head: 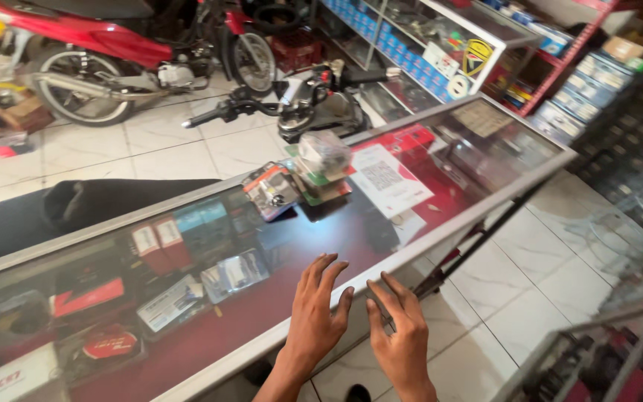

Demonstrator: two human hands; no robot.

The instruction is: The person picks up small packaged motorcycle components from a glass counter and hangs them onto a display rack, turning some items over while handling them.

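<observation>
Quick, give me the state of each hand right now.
Left hand: open, fingers spread, holding nothing, resting at the metal-framed glass display counter edge.
Right hand: open, empty, fingertips on the same counter edge.

Two bare hands at the bottom centre, the left hand [315,313] and the right hand [403,339]; one glass-topped table [478,212] across the middle; one red motorcycle [113,52] upper left; one loose handlebar assembly [292,104] on the floor at upper centre; two small red boxes [159,246] under the glass, left of centre
</observation>
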